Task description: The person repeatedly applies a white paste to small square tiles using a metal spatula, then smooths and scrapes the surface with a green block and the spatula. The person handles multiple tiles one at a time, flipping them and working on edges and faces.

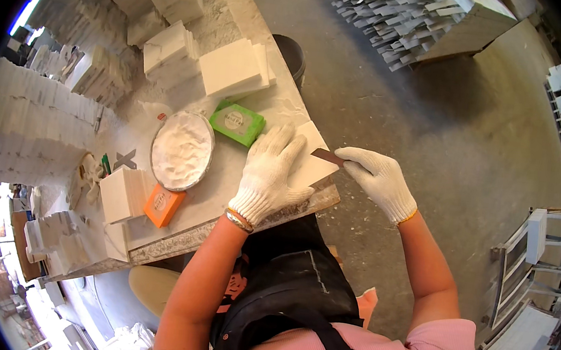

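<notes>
A smooth white tile [313, 170] with straight edges lies flat at the near right corner of the counter [220, 186], partly covered. A thin, dark brown strip [327, 156] is held at the counter's right edge, its left end over the tile; whether they touch cannot be told. Its right end reaches outward beyond the counter.

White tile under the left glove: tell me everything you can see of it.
The white tile is flat, plain and straight-edged, apparently stone or ceramic. It lies at the edge of the table, one corner pointing right and seeming to jut past that edge. The left gloved hand rests spread on it, hiding part of its face. The right gloved hand holds a dark flat strip at its right side; whether they touch is unclear.
</notes>
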### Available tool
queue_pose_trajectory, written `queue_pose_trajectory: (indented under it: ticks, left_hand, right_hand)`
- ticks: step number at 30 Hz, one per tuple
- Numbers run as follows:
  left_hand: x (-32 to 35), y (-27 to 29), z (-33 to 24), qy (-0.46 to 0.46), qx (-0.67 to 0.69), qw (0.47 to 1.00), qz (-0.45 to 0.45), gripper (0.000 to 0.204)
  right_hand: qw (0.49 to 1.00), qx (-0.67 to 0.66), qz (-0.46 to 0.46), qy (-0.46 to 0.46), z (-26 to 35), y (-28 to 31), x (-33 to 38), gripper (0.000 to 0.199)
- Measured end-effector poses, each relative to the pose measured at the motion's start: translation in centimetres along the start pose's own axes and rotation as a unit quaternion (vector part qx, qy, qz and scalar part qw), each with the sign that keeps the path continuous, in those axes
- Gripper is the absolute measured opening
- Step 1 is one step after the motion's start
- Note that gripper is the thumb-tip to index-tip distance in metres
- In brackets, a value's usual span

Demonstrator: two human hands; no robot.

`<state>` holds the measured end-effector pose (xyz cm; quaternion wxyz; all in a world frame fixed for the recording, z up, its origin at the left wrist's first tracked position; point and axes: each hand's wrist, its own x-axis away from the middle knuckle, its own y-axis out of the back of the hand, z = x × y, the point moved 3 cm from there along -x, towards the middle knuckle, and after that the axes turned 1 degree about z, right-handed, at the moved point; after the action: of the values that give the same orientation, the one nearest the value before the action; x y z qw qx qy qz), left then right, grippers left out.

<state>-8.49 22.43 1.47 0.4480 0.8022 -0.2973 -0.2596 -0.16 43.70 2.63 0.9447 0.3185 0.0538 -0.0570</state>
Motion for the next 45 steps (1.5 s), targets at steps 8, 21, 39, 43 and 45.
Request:
queue_pose_trajectory:
  ticks: [8, 21, 39, 43, 45]
  left_hand:
    - [0.0, 0.0, 0.0, -0.007, 0.006, 1.0, -0.009, 0.089]
    - [-0.1, 0.0, -0.3, 0.008, -0.001, 1.0, -0.007, 0.088]
    - [0.0, 0.0, -0.4, -0.005, -0.005, 1.0, -0.015, 0.085]
    - [0.1, -0.7, 0.2, -0.025, -0.004, 0.998, -0.055, 0.082]
    - [0.0, -0.9, 0.5, -0.026, 0.001, 0.998, -0.053, 0.083]
  right_hand:
    - [0.998, 0.067, 0.0, -0.002, 0.5, 0.1, 1.5, 0.027]
    - [0.998, -0.005, -0.053, 0.016, 0.6, -2.1, 1.3, 0.028]
    - [0.995, 0.036, -0.087, 0.023, 0.7, -2.4, 2.2, 0.028]
    - [0.999, 0.037, -0.03, 0.016, 2.7, -4.9, 2.0, 0.029]
    - [0.997, 0.063, -0.016, 0.036, 3.5, -6.0, 1.9, 0.03]
